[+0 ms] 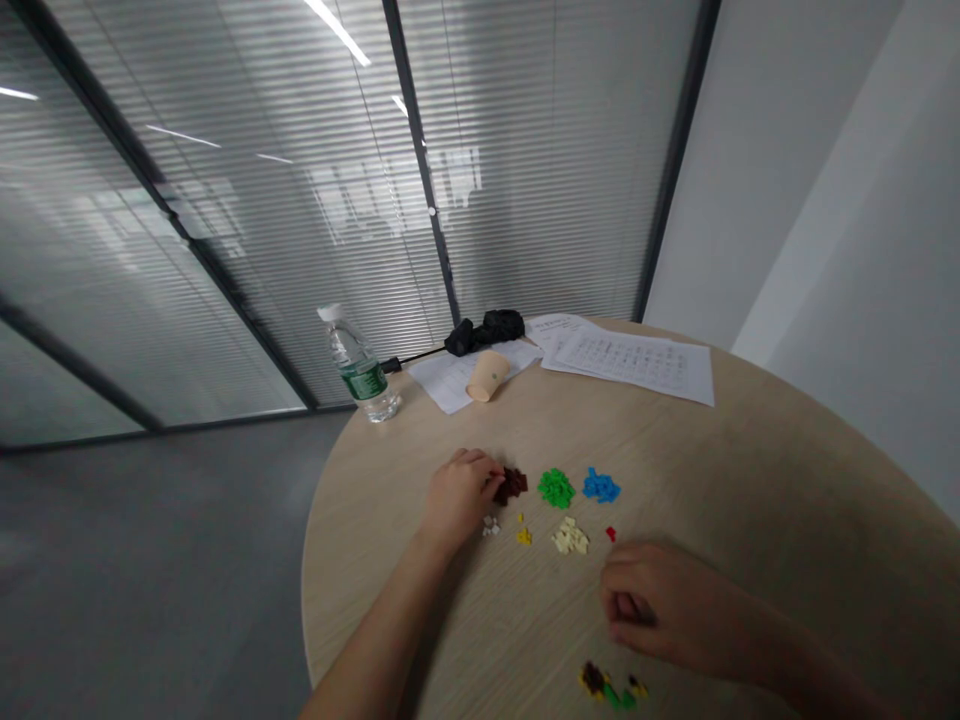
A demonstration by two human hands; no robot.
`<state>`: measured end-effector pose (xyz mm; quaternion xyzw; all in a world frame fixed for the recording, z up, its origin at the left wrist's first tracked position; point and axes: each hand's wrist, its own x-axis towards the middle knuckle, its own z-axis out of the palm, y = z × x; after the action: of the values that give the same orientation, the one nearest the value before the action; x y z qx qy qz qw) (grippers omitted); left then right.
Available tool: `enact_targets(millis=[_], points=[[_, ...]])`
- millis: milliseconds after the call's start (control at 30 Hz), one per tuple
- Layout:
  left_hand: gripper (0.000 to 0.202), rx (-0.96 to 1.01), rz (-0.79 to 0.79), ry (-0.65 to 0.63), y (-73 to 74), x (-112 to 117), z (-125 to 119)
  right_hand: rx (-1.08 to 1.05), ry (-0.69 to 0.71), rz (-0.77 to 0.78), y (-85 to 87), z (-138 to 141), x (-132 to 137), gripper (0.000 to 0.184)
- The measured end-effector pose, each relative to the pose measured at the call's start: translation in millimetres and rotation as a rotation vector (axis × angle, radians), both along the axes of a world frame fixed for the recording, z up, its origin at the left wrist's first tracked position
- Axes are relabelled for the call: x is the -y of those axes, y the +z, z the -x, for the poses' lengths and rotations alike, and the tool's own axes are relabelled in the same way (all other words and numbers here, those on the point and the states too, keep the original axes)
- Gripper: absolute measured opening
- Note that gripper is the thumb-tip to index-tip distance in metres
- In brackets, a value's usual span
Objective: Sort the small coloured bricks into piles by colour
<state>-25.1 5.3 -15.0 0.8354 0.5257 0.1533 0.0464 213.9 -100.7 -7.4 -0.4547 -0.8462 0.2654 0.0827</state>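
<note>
My left hand rests at the left edge of a pile of small dark brown building bricks, fingertips bent together against it; whether a brick is pinched there is hidden. Over the table's right half, my right hand is curled closed, and anything inside it is out of sight. Near its knuckles lie a few red bricks. Green bricks, blue bricks, cream bricks, yellow bricks and white bricks form separate heaps. Below the right hand is a small brick assembly in brown, yellow and green.
A water bottle stands at the table's far left edge. Behind the piles, a paper cup lies on its side on a sheet. Printed papers and a black bundle sit at the back, before the glass partition with blinds.
</note>
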Motion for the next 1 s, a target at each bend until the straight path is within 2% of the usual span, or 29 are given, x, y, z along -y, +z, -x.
enact_targets(millis=[133,300,400,533,700,767,833,933,1000], points=[[0.013,0.018,-0.001,0.055,0.3,-1,4,-0.007,-0.009,0.032,-2.0,0,-1,0.008],[0.016,0.093,0.074,0.119,-4.9,-3,7,0.004,0.011,-0.015,-4.3,-1,-1,0.01],[0.017,0.154,0.115,0.101,-7.2,-4,6,-0.033,0.02,-0.033,-3.6,-1,-1,0.011],[0.016,0.228,0.118,0.073,-8.8,-4,4,-0.084,-0.05,-0.051,-0.7,-3,-4,0.009],[0.016,0.36,0.058,0.043,-9.2,-4,2,-0.221,-0.117,-0.19,-3.6,-3,-10,0.01],[0.015,0.405,0.012,0.001,-5.7,-1,0,-0.287,-0.159,-0.253,-6.9,-2,-11,0.01],[0.015,0.442,-0.003,-0.094,-0.2,4,-4,-0.343,-0.196,-0.325,-9.6,0,-11,0.011],[0.015,0.48,0.08,-0.32,7.3,15,-14,-0.393,-0.23,-0.411,-10.5,2,-10,0.014],[0.015,0.48,0.133,-0.471,9.4,24,-22,-0.412,-0.259,-0.412,-9.3,3,-10,0.014]])
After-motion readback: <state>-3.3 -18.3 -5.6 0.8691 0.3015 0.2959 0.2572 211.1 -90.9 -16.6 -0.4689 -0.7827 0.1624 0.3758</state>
